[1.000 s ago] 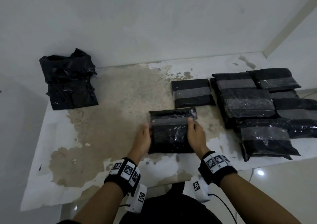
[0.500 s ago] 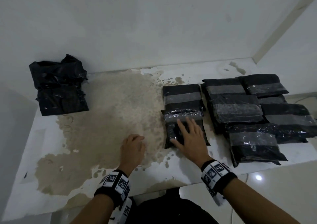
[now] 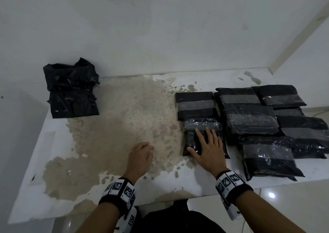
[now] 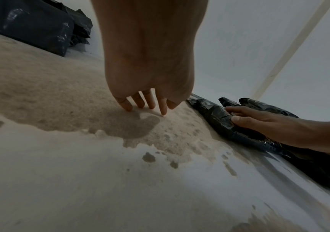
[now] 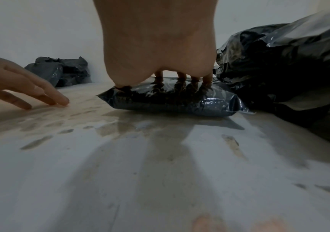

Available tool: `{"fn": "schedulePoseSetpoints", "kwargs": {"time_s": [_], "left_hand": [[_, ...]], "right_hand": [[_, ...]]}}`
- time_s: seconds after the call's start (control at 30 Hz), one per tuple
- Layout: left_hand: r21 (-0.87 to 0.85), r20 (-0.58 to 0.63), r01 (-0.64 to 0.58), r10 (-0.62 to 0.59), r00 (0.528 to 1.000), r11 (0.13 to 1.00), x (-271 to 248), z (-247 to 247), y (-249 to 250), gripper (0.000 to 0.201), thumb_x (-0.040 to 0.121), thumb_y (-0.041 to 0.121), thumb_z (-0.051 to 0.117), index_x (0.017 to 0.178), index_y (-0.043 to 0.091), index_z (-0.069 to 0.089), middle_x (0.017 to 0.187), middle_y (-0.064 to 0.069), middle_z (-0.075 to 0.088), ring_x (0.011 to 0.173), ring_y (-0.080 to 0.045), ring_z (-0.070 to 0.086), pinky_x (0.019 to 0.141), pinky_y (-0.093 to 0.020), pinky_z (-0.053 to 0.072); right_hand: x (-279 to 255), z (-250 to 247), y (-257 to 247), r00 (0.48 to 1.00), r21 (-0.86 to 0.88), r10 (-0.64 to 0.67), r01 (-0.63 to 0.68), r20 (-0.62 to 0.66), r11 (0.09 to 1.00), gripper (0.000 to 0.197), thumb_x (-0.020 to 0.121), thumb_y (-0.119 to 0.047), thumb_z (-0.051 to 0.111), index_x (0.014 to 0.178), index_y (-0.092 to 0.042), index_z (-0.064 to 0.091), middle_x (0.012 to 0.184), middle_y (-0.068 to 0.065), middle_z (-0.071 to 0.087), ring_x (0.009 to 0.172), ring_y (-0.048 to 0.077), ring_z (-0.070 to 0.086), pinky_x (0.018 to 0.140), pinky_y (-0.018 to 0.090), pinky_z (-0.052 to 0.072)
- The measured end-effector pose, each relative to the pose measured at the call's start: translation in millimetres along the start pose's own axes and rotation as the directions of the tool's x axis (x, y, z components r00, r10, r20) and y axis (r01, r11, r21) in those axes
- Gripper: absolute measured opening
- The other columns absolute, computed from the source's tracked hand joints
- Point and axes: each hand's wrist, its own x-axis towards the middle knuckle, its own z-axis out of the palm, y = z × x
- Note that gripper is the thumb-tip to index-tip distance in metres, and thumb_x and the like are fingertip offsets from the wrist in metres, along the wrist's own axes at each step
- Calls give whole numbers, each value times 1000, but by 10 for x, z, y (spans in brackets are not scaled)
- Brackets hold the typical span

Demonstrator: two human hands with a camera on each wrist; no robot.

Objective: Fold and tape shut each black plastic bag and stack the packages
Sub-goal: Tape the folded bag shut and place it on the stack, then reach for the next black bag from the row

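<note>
A taped black package (image 3: 192,138) (image 5: 172,100) (image 4: 215,119) lies flat on the table, its far end against another taped package (image 3: 195,105). My right hand (image 3: 207,145) (image 5: 160,47) rests flat on it with straight, spread fingers (image 4: 237,120). My left hand (image 3: 141,155) (image 4: 148,103) hovers low over the bare table to its left, fingers relaxed and pointing down, holding nothing. Several finished taped packages (image 3: 263,122) are stacked at the right. A pile of loose black bags (image 3: 71,88) (image 4: 31,23) (image 5: 61,70) sits at the back left by the wall.
The white table (image 3: 89,188) has a large worn beige patch (image 3: 121,118) in the middle. A wall runs right behind it. The table's front edge is near my body, with shiny floor tiles (image 3: 284,206) below at the right.
Both hands held the package at the table's centre; the right hand slid it right and away against the taped packages, and the left hand let go and stays over the bare table.
</note>
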Motion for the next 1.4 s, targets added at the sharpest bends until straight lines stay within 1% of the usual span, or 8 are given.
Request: {"fn": "schedulePoseSetpoints", "kwargs": {"time_s": [0.1, 0.3, 0.7, 0.8, 0.87, 0.97, 1.2, 1.4], "left_hand": [[-99, 22, 0, 3, 1000, 995, 9, -57, -6, 40, 96, 34, 42, 122, 18, 68, 135, -4, 55, 129, -26, 47, 109, -38, 36], [-181, -22, 3, -7, 1000, 983, 63, -221, -129, 27, 102, 10, 49, 120, 16, 68, 124, -5, 60, 116, -21, 55, 98, -24, 38], [-218, -195, 193, -237, 952, 957, 401, -1202, -982, 30, 100, 17, 45, 120, 18, 68, 126, -9, 59, 116, -30, 57, 105, -46, 44], [-296, -359, 275, -373, 855, 915, 601, -1596, -1157, 34, 99, 23, 48, 129, 14, 62, 132, -15, 55, 120, -36, 53, 105, -47, 42], [-319, -471, 386, -498, 728, 866, 750, -1866, -1250, 39, 99, 25, 53, 138, 15, 54, 141, -18, 45, 123, -40, 48, 105, -51, 39], [-395, -492, 471, -614, 617, 789, 962, -2164, -1421, 63, 98, 31, 58, 153, 13, 33, 156, -18, 29, 135, -44, 37, 111, -56, 33], [-352, -303, 524, -624, 720, 776, 1465, -2519, -2129, 122, 77, 62, 76, 160, 9, 5, 161, -20, 28, 145, -41, 32, 116, -59, 29], [-228, -414, 571, -609, 676, 789, 1455, -2473, -2063, 101, 85, 46, 76, 155, 1, 19, 150, -25, 42, 135, -44, 43, 110, -56, 34]], "right_hand": [[-12, -36, -47, 1000, 7, 5, -5, -15, 1000, 92, 85, -84, 20, 160, -31, 23, 167, 15, 16, 156, 34, 7, 124, 53, 10], [318, -133, -403, 984, 141, 140, -123, -112, 982, 79, 94, -68, 48, 154, -18, 36, 160, 19, 31, 150, 39, 24, 118, 57, 22], [724, 110, -701, 955, 95, 268, -258, -123, 962, 65, 80, -23, 80, 137, -4, 54, 141, 35, 46, 128, 56, 44, 103, 69, 35], [738, 228, -659, 946, 88, 259, -246, -196, 965, 59, 81, -19, 76, 134, -2, 55, 138, 36, 47, 124, 57, 46, 99, 70, 37], [745, 315, -634, 940, 65, 226, -216, -256, 974, 54, 85, -25, 59, 132, -1, 55, 137, 37, 47, 123, 57, 47, 97, 69, 37], [741, 370, -597, 932, 35, 171, -169, -318, 985, 64, 80, -35, 40, 131, 1, 56, 137, 38, 45, 123, 57, 46, 95, 68, 36], [705, 483, -564, 885, -74, 119, -170, -450, 983, 63, 84, -36, 39, 136, -4, 52, 140, 33, 46, 121, 54, 49, 96, 66, 40], [700, 494, -588, 865, -58, 117, -166, -488, 984, 62, 84, -37, 39, 137, -8, 49, 141, 32, 45, 123, 54, 48, 97, 66, 38]]}}
